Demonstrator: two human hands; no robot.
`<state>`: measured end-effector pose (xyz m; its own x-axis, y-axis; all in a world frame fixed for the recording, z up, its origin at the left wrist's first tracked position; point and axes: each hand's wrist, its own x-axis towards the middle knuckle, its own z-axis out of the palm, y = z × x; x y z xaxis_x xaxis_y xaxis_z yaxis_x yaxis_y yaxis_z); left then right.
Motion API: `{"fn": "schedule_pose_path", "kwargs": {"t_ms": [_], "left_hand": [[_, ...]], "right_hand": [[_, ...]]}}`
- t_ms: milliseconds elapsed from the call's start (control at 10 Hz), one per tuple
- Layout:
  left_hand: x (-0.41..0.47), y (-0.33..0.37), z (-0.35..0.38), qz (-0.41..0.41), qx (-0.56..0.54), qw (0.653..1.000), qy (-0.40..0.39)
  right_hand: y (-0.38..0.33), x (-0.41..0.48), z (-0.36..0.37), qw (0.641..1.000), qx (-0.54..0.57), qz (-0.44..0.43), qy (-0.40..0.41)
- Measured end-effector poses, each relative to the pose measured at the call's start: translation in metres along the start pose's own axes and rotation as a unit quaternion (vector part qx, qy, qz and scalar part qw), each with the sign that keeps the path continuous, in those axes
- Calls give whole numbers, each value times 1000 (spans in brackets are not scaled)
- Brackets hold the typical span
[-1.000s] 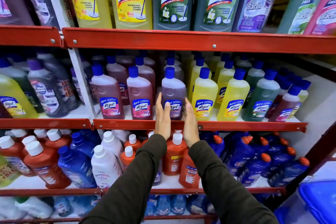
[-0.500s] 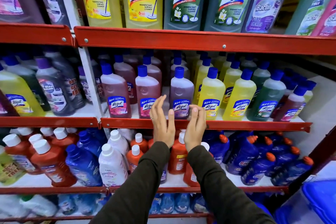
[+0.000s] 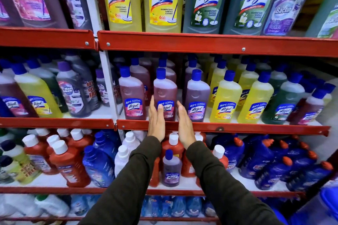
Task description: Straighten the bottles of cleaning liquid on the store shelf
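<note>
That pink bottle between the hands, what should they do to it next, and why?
Probably close both hands onto the pink bottle and square it up. The palms flank it with fingers open, and only the left thumb seems to touch its label, so nothing grips it yet.

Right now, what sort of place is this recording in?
Most likely a shop's cleaning-products aisle: red shelves in tiers, rows of identical Lizol bottles facing out, and a "Buy 1 Get 1 Free" bottle.

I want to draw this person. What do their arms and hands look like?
Both arms wear long dark olive-green sleeves of soft cloth, reaching the wrists. The left hand and right hand are bare: no gloves, no watch. I see no ring or bracelet in this picture. Nails look short and plain.
</note>
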<state>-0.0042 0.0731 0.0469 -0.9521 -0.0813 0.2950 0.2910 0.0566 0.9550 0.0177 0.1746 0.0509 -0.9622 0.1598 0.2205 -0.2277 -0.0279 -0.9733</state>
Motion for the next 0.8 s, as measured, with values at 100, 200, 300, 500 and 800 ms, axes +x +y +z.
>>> {"fn": "schedule_pose_path", "kwargs": {"t_ms": [100, 200, 300, 500, 800], "left_hand": [[-1, 1, 4, 2, 24, 1000, -15], [-3, 0, 0, 13, 30, 999, -16], [-2, 2, 2, 8, 29, 999, -10], [-2, 2, 1, -1, 23, 1000, -11], [-16, 19, 5, 92, 88, 988, 88]], "right_hand": [[-3, -3, 0, 1000, 11, 13, 10], [-2, -5, 3, 1000, -4, 13, 28], [-5, -3, 1, 999, -27, 17, 16], [-14, -6, 0, 996, -79, 26, -16], [-32, -26, -19, 992, -121, -3, -42]]}}
